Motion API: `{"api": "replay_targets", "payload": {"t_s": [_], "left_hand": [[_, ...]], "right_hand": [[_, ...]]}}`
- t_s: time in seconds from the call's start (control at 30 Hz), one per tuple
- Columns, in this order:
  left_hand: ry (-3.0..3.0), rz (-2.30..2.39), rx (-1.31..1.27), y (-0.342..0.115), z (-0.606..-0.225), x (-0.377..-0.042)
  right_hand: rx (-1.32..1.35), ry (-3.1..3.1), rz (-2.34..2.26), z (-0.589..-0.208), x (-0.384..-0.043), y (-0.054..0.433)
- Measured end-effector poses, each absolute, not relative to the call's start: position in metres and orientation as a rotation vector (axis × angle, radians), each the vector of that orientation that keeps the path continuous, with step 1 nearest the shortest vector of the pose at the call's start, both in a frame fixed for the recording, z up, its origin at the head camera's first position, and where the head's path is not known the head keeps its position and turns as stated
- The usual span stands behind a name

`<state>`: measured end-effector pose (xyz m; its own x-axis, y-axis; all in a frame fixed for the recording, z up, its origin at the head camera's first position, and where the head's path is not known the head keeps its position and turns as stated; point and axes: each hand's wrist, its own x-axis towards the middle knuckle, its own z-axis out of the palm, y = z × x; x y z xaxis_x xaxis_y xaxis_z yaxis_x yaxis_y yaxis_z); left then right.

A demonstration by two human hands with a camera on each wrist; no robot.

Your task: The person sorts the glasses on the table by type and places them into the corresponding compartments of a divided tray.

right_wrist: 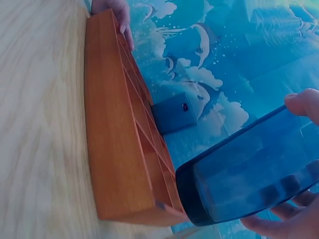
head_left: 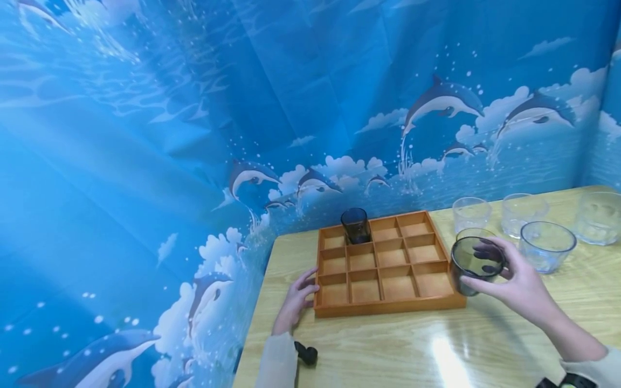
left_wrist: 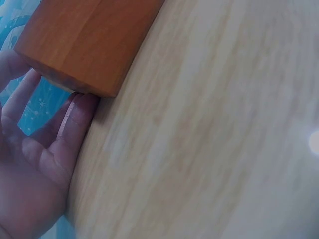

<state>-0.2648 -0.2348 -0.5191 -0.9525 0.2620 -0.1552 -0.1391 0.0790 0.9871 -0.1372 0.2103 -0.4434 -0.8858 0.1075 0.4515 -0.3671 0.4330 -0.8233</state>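
A wooden compartment tray lies on the table. My left hand touches its left side, fingers fairly straight against the wall; the left wrist view shows these fingers at the tray's corner. Between thumb and fingers, my right hand holds a dark tinted glass just off the tray's right edge. In the right wrist view that glass appears tilted, its thick base towards the tray. Another dark glass stands in the back row, second compartment from the left.
Right of the tray stand several clear glasses, among them a bluish one close behind my right hand and a large one at the far right. A yellowish-rimmed glass is partly hidden behind the held one. A dolphin-print curtain hangs behind the table.
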Motion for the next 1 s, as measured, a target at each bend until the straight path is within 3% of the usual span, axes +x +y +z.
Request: {"api": "replay_targets", "payload": {"t_s": [0.43,1.0], "left_hand": [[2.085,1.959,0.091,-0.241,-0.543,-0.279],[2.105,1.952,0.077,-0.24,-0.544,-0.278]], "right_hand": [[0.199,-2.301,1.474,-0.434,-0.163,0.187],[0.219,-2.301,1.611,-0.434,-0.2,0.164]]}}
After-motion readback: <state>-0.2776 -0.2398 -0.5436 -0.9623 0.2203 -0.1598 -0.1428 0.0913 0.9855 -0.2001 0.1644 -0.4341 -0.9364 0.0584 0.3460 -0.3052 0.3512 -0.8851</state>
